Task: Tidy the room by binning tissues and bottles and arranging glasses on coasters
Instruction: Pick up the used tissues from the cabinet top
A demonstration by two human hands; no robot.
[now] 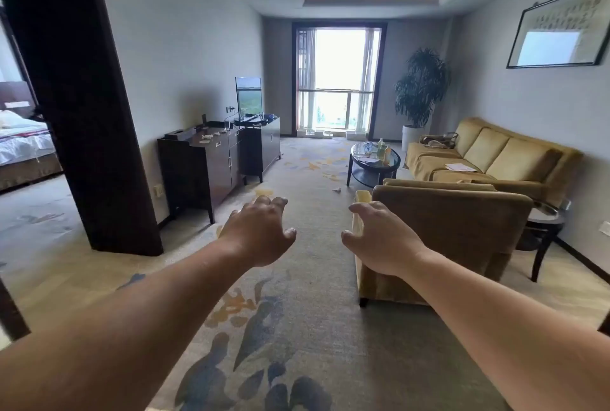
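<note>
Two bare arms reach forward from the bottom corners to mid-frame, palms down. The left hand (pixel 260 232) and right hand (pixel 379 240) hold nothing, fingers spread and loosely curled. Right of centre, bottles (pixel 384 148) stand on a round glass table (pixel 376 165). A crumpled tissue (pixel 336 190) lies on the carpet (pixel 307 295) below it.

No text can be read; the dark characters on the framed wall picture (pixel 561 25) are too blurred.
</note>
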